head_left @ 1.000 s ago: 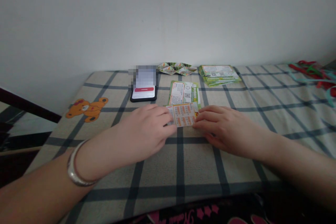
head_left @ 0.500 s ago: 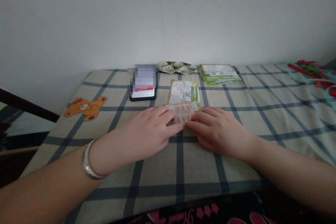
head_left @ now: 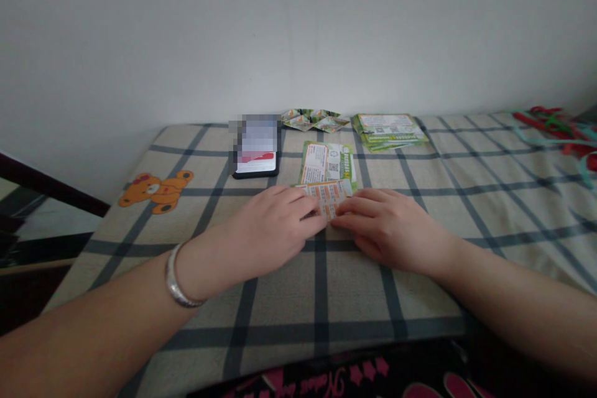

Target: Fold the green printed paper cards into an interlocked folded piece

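Note:
Between my two hands lies a small printed paper card (head_left: 332, 191) with rows of orange and white boxes. My left hand (head_left: 284, 224) is closed over its left side, thumb along the near edge. At its right side, my right hand (head_left: 389, 224) has its fingers bent together on the near corner. Fingers hide both ends of the card. Just behind it, and partly covered by it, a green and white printed card (head_left: 329, 160) lies flat on the checked tablecloth (head_left: 289, 305).
A phone (head_left: 256, 144) with a black edge lies at the back left. Folded green paper pieces (head_left: 314, 119) rest by the wall, beside a stack of green cards (head_left: 392, 130). Red and teal ribbons (head_left: 559, 130) lie far right. An orange bear picture (head_left: 156, 193) is at left.
My left hand has slid slightly to the right over the card, covering more of it. My right hand has barely shifted. The other things lie where they were.

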Available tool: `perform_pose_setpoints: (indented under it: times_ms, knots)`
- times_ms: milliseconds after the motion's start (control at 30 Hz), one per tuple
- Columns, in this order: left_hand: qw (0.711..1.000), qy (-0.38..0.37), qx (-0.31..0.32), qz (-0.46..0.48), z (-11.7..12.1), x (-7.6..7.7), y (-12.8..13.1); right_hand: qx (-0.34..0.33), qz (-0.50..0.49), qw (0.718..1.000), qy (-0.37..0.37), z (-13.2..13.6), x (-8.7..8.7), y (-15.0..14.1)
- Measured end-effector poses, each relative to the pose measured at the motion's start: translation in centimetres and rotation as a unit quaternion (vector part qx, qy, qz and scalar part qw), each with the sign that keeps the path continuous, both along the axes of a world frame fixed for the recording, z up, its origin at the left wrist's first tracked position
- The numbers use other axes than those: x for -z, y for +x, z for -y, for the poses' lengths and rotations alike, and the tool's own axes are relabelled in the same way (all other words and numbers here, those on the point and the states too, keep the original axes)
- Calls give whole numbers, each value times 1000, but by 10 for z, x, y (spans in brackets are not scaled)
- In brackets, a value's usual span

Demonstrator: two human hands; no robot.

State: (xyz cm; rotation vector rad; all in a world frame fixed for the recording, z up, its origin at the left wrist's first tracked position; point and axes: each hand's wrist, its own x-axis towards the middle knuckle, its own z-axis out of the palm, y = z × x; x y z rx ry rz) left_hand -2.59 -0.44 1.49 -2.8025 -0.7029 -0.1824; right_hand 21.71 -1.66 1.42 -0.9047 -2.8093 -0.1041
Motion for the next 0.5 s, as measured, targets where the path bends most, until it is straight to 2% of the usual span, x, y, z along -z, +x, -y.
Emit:
perform_pose_setpoints:
  times_ms: [167, 500]
  knots:
    - [1000, 15, 18, 9, -2, -3, 1, 0, -5, 1000, 14, -1, -2, 4]
    - [997, -37, -42, -51, 5, -17, -5, 12, 13, 1000, 8, -1, -6, 14]
